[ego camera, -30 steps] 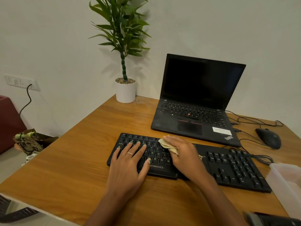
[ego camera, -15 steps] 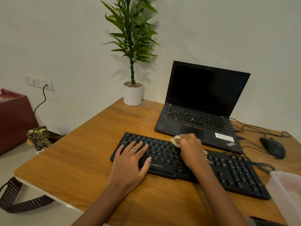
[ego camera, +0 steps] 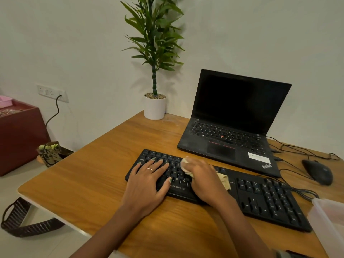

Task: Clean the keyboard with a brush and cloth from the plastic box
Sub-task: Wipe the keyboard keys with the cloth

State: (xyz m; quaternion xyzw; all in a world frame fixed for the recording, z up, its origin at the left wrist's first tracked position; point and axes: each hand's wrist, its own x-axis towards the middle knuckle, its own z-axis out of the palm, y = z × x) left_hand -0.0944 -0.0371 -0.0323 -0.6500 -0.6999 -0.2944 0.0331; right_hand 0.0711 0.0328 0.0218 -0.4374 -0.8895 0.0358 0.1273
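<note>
The black keyboard [ego camera: 219,189] lies on the wooden table [ego camera: 111,164], angled so its left end is farther away than its right end, just in front of the laptop [ego camera: 232,131]; the name ZEBRONICS is printed on its front edge. A pale cloth [ego camera: 186,165] is bunched on the keys near the middle of the board; one crumpled end shows past the fingertips and a looser end [ego camera: 225,180] trails out on the other side of the hand. The right hand [ego camera: 204,179] lies over this cloth with fingers curled around it, its grip holding the cloth down on the keys; the hand looks slightly blurred. The left hand [ego camera: 149,181] rests flat on the left part of the keyboard, fingers spread and straight, its grip wide and holding nothing; a thin ring sits on one finger. The plastic box [ego camera: 327,220], translucent, stands at the right edge of the table, near the keyboard's right end; its contents cannot be made out. The laptop is open with a dark screen; a black mouse [ego camera: 317,172] lies to its right among thin cables [ego camera: 301,149]. A potted plant [ego camera: 154,101] in a white pot stands at the far corner against the wall; a wall socket [ego camera: 52,93] with a plugged cord is at the left.
</note>
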